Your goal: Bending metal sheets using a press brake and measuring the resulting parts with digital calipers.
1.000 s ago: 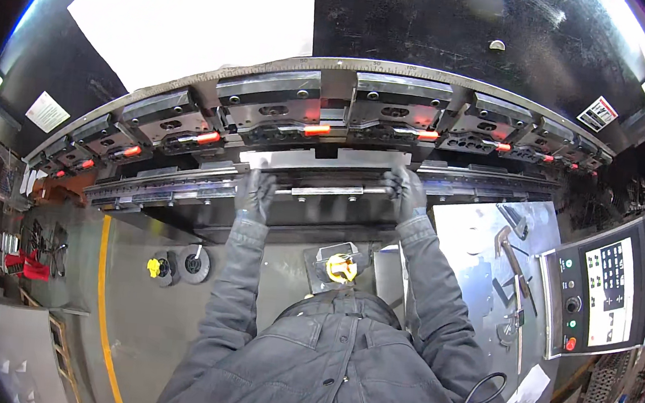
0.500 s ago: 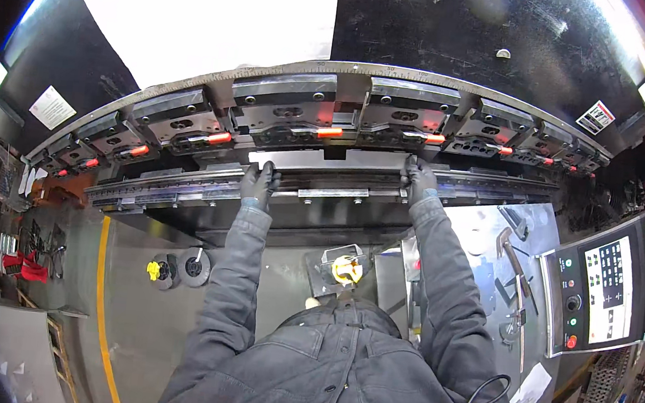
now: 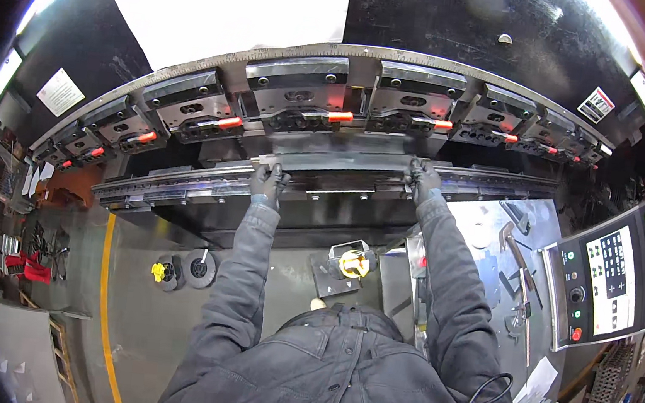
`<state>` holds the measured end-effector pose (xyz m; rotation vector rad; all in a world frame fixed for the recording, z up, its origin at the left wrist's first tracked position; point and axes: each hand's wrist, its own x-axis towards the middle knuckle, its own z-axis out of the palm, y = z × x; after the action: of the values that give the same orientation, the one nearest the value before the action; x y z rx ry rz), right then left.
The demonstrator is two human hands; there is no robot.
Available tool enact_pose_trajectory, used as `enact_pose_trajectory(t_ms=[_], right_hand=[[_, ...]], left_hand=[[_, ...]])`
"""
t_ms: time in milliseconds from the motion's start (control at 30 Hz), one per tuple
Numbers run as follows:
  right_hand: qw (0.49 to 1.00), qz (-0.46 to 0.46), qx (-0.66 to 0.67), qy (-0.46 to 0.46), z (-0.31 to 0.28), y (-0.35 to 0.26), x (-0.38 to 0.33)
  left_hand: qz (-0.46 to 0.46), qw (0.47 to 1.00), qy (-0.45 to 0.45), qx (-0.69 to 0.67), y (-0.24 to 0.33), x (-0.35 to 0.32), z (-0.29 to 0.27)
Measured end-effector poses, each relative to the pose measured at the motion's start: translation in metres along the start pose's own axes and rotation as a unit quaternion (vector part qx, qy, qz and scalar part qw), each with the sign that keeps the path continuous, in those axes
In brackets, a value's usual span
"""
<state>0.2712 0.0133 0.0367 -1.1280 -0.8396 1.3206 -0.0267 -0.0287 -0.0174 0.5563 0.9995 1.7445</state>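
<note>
A long, narrow piece of grey sheet metal (image 3: pixel 342 161) lies along the lower die rail (image 3: pixel 487 183) of a press brake, below its upper clamps. My left hand (image 3: pixel 269 184), in a dark glove, pinches the piece at its left end. At the right end my right hand (image 3: pixel 423 182), gloved the same way, grips it with fingers closed. Both forearms reach forward in dark grey sleeves. The far edge of the metal runs under the upper tooling, and its exact seat in the die is too dark to tell.
Several clamps with red-orange levers (image 3: pixel 340 117) line the upper beam. At right stand a control panel (image 3: pixel 603 275) and a table holding a hammer (image 3: pixel 518 255). A foot pedal (image 3: pixel 354 263) with yellow lies on the floor, dark spools (image 3: pixel 200 267) to its left.
The sheet metal now looks darker and more tilted, and its notched far edge no longer shows. Both hands keep hold of its ends. The whole view has shifted slightly.
</note>
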Motion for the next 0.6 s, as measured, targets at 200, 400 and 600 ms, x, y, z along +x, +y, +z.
enact_pose_trajectory(t_ms=[200, 400, 600], right_hand=[[0.999, -0.002, 0.001, 0.053, -0.025, -0.007, -0.025], [0.996, -0.056, 0.055, -0.039, -0.092, -0.057, -0.16], [0.944, -0.194, -0.258, -0.07, -0.113, -0.081, -0.307]], left_hand=[[0.008, 0.996, 0.032, 0.081, 0.015, -0.042, 0.017], [0.004, 0.992, -0.1, 0.071, 0.065, -0.139, 0.083], [-0.047, 0.921, -0.386, -0.011, -0.053, -0.195, 0.133]])
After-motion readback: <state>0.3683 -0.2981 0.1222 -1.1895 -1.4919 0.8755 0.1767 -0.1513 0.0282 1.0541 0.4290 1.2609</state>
